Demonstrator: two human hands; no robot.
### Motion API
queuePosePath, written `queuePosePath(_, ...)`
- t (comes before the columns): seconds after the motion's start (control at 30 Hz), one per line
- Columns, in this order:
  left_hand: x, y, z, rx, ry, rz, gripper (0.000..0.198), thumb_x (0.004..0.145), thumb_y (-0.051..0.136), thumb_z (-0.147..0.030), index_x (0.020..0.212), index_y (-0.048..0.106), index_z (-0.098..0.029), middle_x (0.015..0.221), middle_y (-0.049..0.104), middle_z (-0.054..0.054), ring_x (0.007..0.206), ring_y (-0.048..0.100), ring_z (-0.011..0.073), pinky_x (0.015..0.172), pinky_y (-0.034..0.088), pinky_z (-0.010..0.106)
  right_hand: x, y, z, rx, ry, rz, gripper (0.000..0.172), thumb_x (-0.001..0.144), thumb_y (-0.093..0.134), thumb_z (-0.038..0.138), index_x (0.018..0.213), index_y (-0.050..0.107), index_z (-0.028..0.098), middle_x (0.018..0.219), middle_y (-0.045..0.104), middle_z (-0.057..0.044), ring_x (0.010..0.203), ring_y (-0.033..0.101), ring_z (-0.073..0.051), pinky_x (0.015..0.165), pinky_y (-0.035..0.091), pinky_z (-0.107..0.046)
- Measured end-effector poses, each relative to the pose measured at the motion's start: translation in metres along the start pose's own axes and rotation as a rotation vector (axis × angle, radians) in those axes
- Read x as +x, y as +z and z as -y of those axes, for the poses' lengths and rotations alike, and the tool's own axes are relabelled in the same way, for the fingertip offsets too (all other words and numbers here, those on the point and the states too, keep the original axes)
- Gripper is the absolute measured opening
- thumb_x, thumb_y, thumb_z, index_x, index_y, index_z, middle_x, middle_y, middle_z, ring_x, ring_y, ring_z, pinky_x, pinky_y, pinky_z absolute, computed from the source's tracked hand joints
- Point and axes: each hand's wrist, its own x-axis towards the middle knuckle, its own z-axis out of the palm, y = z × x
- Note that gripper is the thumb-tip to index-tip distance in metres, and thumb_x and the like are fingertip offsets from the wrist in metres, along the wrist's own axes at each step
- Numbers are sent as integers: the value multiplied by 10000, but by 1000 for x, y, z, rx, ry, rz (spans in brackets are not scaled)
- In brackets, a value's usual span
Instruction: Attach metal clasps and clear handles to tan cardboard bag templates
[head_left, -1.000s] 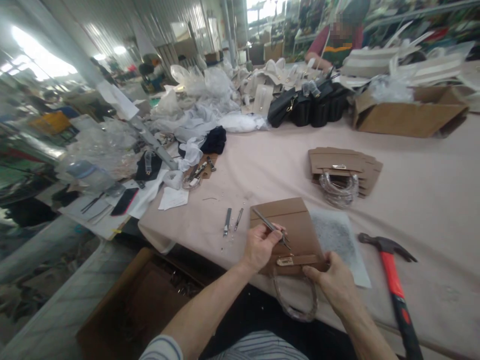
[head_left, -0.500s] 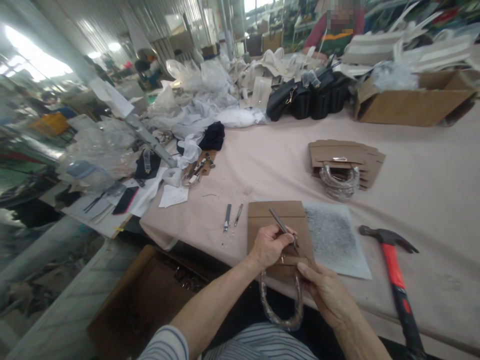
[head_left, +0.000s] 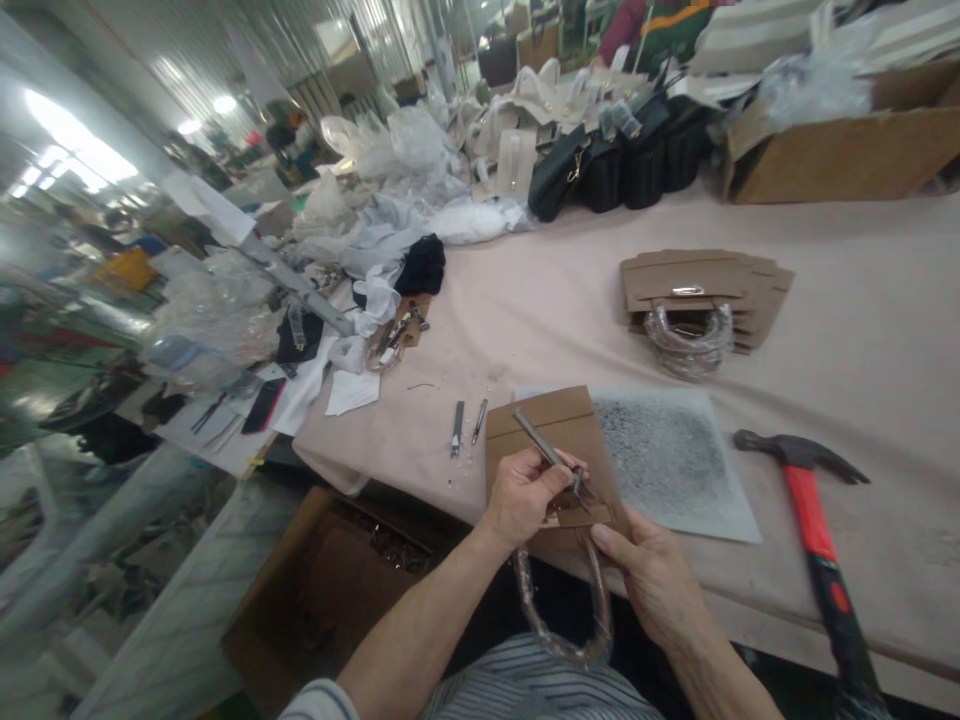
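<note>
My left hand (head_left: 529, 492) is closed around a slim metal tool with a forked tip (head_left: 534, 435), which slants down toward a brown bag panel (head_left: 541, 428). That panel hangs partly over the table's near edge. A curved bag handle (head_left: 526, 590) wrapped in clear plastic is attached at its lower end, pointing toward my body. With my right hand (head_left: 656, 572) I grip the panel's lower right edge, thumb on top beside the handle's base. Just under the tool's tip lies a narrow strap (head_left: 589, 516) on the panel.
A speckled pale slab (head_left: 675, 460) lies right of the panel, and beyond it a claw hammer (head_left: 810, 510). Further back sit stacked brown panels (head_left: 675, 275) with wrapped handles. Two small metal tools (head_left: 457, 428) lie to the left. Black bags (head_left: 600, 175) and a cardboard box (head_left: 847, 155) line the back.
The panel has tilted and lifted slightly at its right, uncovering more of the slab. Both hands keep their grips, and the tool's tip stays near the strap. The camera view has shifted slightly.
</note>
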Motion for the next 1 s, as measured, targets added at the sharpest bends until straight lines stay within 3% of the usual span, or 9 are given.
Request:
queuePosePath(0.33,0,3,-9,-137,-97,-79,436,757,830,-514,875,734,-105,848,760,112,789,741,224,776,605,332,2,7,-5,171,-50,71,422,668,877,373,1054,761,250,1076,752,-82,1021,687,-312,945,543,-471)
queuePosePath(0.63,2,0,-19,-109,-68,-10,465,734,844,-537,872,739,-106,857,763,108,797,744,225,776,614,336,6,12,-5,279,-53,117,395,666,887,350,1034,774,260,1055,757,-88,1034,691,-329,991,525,-515)
queuePosePath(1.0,-4,5,-26,-87,-121,-13,423,782,809,-500,880,759,-92,844,765,108,760,725,188,757,593,290,5,5,-10,280,-88,170,409,678,876,335,1069,778,268,1049,759,-84,1004,703,-328,978,542,-518)
